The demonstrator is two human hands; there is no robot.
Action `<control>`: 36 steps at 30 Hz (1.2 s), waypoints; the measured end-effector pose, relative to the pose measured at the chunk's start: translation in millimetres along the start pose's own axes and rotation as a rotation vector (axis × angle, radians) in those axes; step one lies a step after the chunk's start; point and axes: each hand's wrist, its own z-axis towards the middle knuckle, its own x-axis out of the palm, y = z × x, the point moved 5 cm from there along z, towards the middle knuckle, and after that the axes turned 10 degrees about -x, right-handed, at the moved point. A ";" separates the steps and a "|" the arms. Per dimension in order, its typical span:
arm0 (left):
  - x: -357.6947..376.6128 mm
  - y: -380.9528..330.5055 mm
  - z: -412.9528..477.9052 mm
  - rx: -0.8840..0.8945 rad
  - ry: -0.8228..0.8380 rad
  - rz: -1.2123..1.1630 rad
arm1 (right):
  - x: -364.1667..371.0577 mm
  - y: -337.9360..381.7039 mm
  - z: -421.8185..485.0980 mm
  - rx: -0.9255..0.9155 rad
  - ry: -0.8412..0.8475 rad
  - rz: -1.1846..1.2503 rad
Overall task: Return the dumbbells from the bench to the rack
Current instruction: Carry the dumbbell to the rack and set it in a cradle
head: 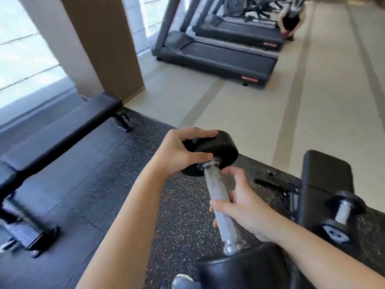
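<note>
A large dumbbell (220, 207) with a knurled silver handle and round black heads hangs in the air in front of me, above the speckled floor. My left hand (179, 151) grips its far black head from the left. My right hand (248, 209) holds the handle from the right, fingers curled around it. A second, smaller dumbbell (340, 215) with a silver handle lies on the black padded bench (327, 176) at the right. No rack is in view.
Another black bench (62, 130) runs along the left beside a window. Two treadmills (220, 57) stand at the back on the pale floor. A brown pillar (104, 42) rises at the back left. My shoe tip (182, 281) shows at the bottom.
</note>
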 end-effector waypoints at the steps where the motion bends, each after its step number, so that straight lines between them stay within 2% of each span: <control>1: -21.1 6.4 -5.6 -0.005 -0.043 0.010 | 15.6 5.5 12.5 -0.008 0.040 -0.011; 11: -193.4 77.8 -110.4 -0.126 -0.522 0.011 | 177.2 46.9 105.0 -0.119 0.553 -0.173; 15: -248.1 101.6 -159.0 -0.199 -0.716 -0.022 | 240.8 58.5 141.4 -0.177 0.732 -0.192; 21: -336.8 126.3 -207.3 -0.255 -0.941 0.060 | 339.3 78.7 202.1 -0.271 0.961 -0.223; 26: -402.7 141.5 -236.8 -0.321 -1.088 0.052 | 416.5 97.7 244.6 -0.334 1.117 -0.248; 32: -456.4 159.9 -285.5 -0.392 -1.249 0.055 | 493.5 117.2 270.7 -0.319 1.352 -0.300; 36: -495.1 177.9 -321.2 -0.418 -1.333 0.035 | 551.1 126.4 279.9 -0.283 1.429 -0.316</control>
